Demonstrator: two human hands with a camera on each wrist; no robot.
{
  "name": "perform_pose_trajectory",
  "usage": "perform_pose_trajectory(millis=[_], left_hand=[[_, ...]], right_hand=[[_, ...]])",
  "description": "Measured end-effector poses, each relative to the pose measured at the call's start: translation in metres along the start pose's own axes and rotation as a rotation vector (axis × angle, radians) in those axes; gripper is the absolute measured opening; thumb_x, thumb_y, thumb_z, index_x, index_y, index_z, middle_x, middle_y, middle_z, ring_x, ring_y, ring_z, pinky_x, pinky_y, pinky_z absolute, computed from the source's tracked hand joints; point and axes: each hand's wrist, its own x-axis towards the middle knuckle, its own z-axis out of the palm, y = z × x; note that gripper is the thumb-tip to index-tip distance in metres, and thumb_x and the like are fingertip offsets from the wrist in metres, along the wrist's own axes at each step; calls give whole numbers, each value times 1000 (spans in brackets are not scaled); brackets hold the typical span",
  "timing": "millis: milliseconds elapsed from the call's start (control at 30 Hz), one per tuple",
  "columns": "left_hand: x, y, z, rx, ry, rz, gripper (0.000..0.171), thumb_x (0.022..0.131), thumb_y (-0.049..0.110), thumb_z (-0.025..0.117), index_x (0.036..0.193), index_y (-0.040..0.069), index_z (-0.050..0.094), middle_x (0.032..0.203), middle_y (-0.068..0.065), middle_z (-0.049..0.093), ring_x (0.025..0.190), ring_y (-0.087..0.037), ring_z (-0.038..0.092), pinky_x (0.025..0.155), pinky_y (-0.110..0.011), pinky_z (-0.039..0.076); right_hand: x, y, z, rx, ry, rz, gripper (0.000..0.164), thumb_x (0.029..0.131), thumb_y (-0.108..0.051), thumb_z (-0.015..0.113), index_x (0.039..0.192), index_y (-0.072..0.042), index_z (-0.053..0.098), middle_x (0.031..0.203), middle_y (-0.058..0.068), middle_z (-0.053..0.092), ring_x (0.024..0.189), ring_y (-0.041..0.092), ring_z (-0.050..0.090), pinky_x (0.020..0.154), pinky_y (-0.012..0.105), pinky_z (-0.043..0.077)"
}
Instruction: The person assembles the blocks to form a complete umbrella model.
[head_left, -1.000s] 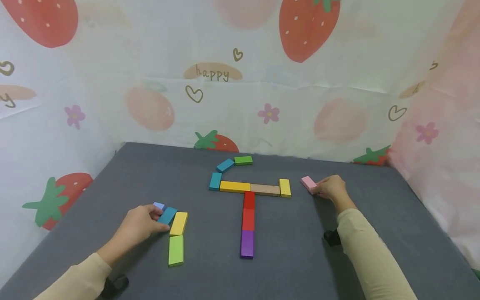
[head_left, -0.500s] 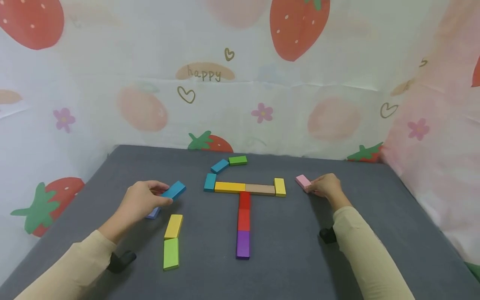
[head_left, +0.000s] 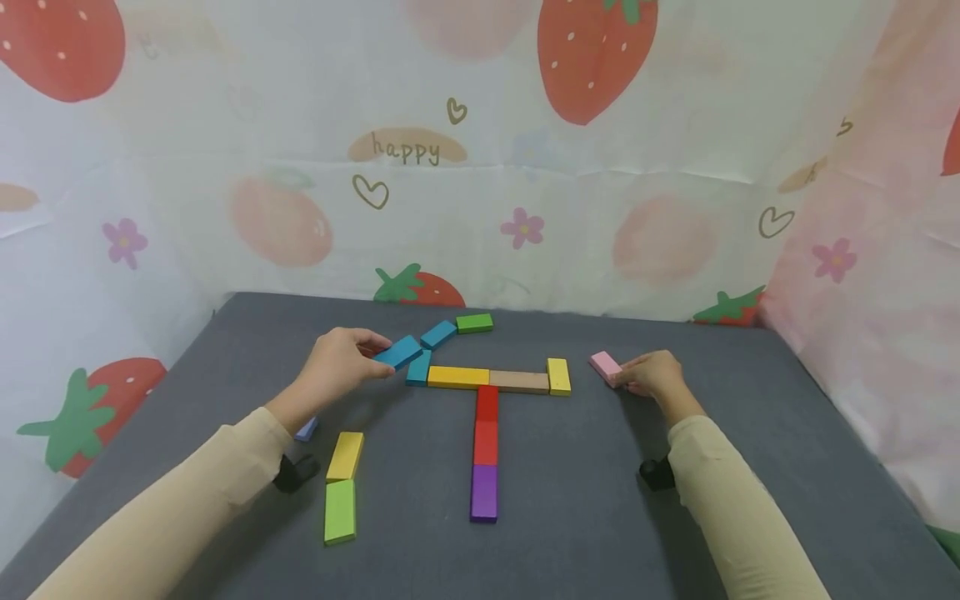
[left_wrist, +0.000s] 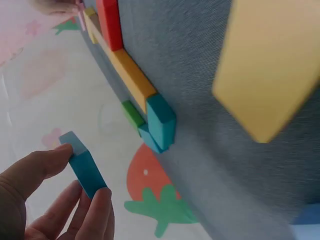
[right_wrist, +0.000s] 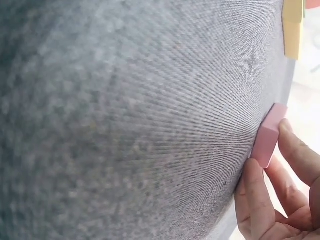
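Observation:
Between thumb and fingertips my left hand (head_left: 337, 367) pinches a blue block (head_left: 399, 352), lifted above the table. In the head view it hangs just left of a standing row's teal block (head_left: 419, 367), partly covering it. At the right, my right hand (head_left: 654, 375) holds the near end of a pink block (head_left: 605, 367), which lies on the table. The right wrist view shows thumb and fingers on either side of that pink block (right_wrist: 268, 136). From the left wrist, the held blue block (left_wrist: 86, 167) is seen tilted in the fingers.
Orange-yellow (head_left: 458, 377), tan (head_left: 519, 382) and yellow (head_left: 558, 377) blocks form a crossbar; red (head_left: 486, 442) and purple (head_left: 483, 493) blocks run down from it. Blue (head_left: 438, 334) and green (head_left: 474, 322) blocks curve behind. Yellow (head_left: 345, 456), lime (head_left: 341, 512) and periwinkle (head_left: 306, 430) blocks lie left.
My left hand has picked the blue block up from beside the yellow one and carried it up and right towards the teal block. My right hand stays on the pink block.

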Motion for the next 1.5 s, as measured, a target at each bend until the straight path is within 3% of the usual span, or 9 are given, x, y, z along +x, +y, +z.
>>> perform_pose_trajectory(millis=[200,500,700,833,1133,1500], left_hand=[[29,17,8,-29,-49,27,42,88,19,74,127,7,66,129,-16,65,119,-33,59,96,-46,53],[76,38,26,-64,-109,106,40,87,18,75,125,9,67,131,-12,63,120,-30,57,97,-44,53],[103,47,39,-44,-119,190,39,88,17,75,125,10,67,129,-11,64,119,-30,58,97,-44,53],[120,51,49,-75,-159,211,39,89,16,73,126,9,67,129,-12,64,118,-30,59,97,-45,54],[147,63,71,-92,-218,219,38,90,13,72,127,9,67,135,-11,63,122,-29,57,98,-43,53],[163,75,91,-112,-245,240,38,89,5,71,126,2,67,131,-15,66,122,-31,59,102,-41,52]], right_hand=[[0,3,-3,23,0,3,41,83,-13,80,119,4,69,126,21,59,71,5,57,60,16,53],[0,7,-3,63,-5,-10,44,83,-9,80,122,7,67,137,29,52,71,5,58,63,16,55],[-1,5,-3,71,7,-9,43,84,-11,79,123,5,67,139,27,53,73,5,57,62,15,54],[1,5,-4,80,10,-15,44,83,-11,80,122,5,68,138,27,53,71,4,57,62,15,54],[7,9,-3,77,4,-8,45,83,-11,80,123,4,67,140,28,53,68,2,57,62,15,54],[5,8,-2,85,16,-1,43,81,-10,82,119,5,69,137,28,54,65,2,56,60,15,53]])
